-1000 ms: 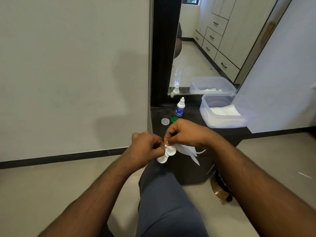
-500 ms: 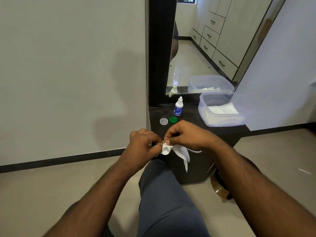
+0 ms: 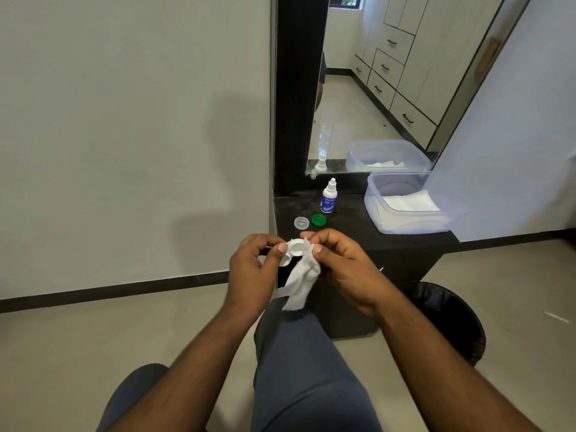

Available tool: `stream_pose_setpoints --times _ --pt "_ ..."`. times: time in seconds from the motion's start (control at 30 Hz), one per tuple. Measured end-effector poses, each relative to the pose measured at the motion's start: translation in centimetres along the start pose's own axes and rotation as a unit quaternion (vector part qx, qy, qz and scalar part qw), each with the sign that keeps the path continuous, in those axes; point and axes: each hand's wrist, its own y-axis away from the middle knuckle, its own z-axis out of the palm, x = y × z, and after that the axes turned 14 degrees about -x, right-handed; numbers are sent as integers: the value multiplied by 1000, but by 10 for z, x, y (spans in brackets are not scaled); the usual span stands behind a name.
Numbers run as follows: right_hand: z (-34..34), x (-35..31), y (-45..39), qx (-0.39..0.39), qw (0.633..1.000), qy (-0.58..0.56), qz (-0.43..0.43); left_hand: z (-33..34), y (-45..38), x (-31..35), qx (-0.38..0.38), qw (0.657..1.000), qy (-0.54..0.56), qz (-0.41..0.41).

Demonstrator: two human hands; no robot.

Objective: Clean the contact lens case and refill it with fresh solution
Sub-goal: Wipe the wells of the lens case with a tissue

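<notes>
My left hand (image 3: 249, 269) pinches the white contact lens case (image 3: 294, 249) at its left end, in front of the dark cabinet's near edge. My right hand (image 3: 346, 263) holds a white tissue (image 3: 303, 280) against the case's right well; the tissue hangs down below the case. On the cabinet top (image 3: 349, 232) behind my hands lie a clear cap (image 3: 301, 222) and a green cap (image 3: 319, 220), side by side. The small white solution bottle (image 3: 328, 198) with a blue label stands upright just beyond them.
A clear plastic box (image 3: 405, 210) holding white tissues sits at the right of the cabinet top, next to the wall. A mirror (image 3: 374, 88) stands behind it. A dark bin (image 3: 448, 319) is on the floor at the right. My knees are below my hands.
The case has turned so that its round well faces up, and the tissue has shifted to its right side and hangs longer. Both hands stay close together at the cabinet's edge.
</notes>
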Motion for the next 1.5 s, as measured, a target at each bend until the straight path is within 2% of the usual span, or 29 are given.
stream_pose_setpoints --times 0.17,0.23,0.3,0.33,0.4,0.5,0.57,0.63,0.77,0.9,1.0,1.1,1.17,1.27,1.37,1.5 --pt "7 5 1 61 997 31 -43 2 2 4 28 999 -28 20" --pt "9 7 3 73 994 60 -57 2 4 5 42 999 11 -13" --pt "10 9 4 73 986 111 -100 4 7 8 53 990 111 -63" --pt "11 10 5 73 978 146 -129 5 8 10 63 976 180 -100" --pt "11 13 6 72 950 241 -184 3 8 15 52 928 312 -197" --pt "11 18 9 52 907 354 -221 -3 7 19 -52 868 405 -282" --pt "12 23 11 31 893 392 -221 -6 4 20 -86 856 424 -284" --pt "12 25 13 11 886 412 -211 -8 2 19 -90 857 425 -277" --pt "14 25 15 13 904 380 -193 -10 -1 14 -66 896 357 -257" --pt "15 24 14 142 955 196 -170 -13 -2 11 -59 899 356 -250" --pt "10 21 11 252 960 71 -95 -15 -2 10 -58 903 349 -245" --pt "10 16 8 247 968 -20 -47 -14 -1 10 -52 905 347 -241" --pt "15 14 9 229 972 -13 -46 -14 1 11 -47 909 339 -239" --pt "24 13 11 217 969 75 -89 -9 3 13 -23 909 339 -241" --pt "30 17 10 190 959 183 -102 -3 5 15 -9 894 375 -245" --pt "30 22 6 194 956 198 -100 2 9 15 6 879 405 -250"
